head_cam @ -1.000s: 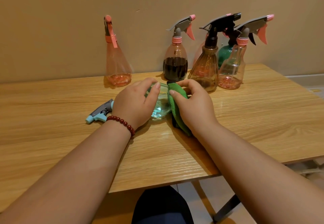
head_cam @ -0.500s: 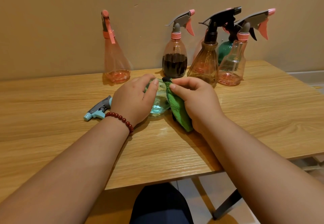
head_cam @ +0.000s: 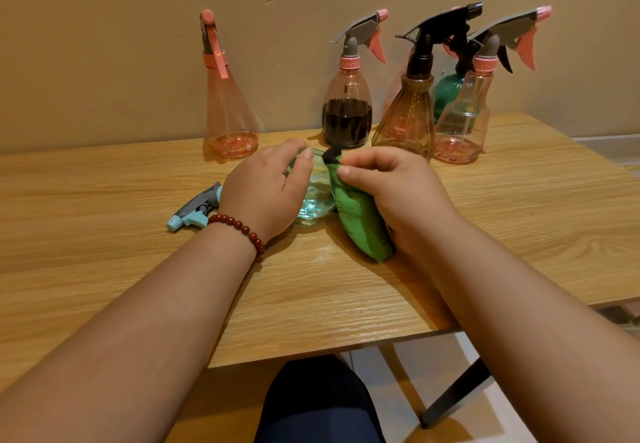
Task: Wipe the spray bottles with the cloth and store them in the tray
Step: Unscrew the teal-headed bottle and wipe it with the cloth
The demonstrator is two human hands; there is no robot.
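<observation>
A clear bluish spray bottle (head_cam: 315,200) lies on its side on the wooden table (head_cam: 519,220), its blue-grey trigger head (head_cam: 195,208) pointing left. My left hand (head_cam: 266,189) is closed over the bottle's body. My right hand (head_cam: 394,189) grips a folded green cloth (head_cam: 360,224) and presses it against the bottle's base end. Several other spray bottles stand along the wall: a pink cone-shaped one (head_cam: 230,110), one holding dark liquid (head_cam: 348,110), an amber one with a black head (head_cam: 412,113), a dark green one (head_cam: 448,92) and a clear pink one (head_cam: 465,120). No tray is in view.
The wall runs right behind the standing bottles. The table's front edge (head_cam: 329,349) is near my lap, with a black table leg (head_cam: 457,394) below at the right. A red bead bracelet (head_cam: 242,229) is on my left wrist.
My right hand has slid the green cloth down along the bottle's end, with the fingers now pinching its top. My left hand keeps its hold on the bottle.
</observation>
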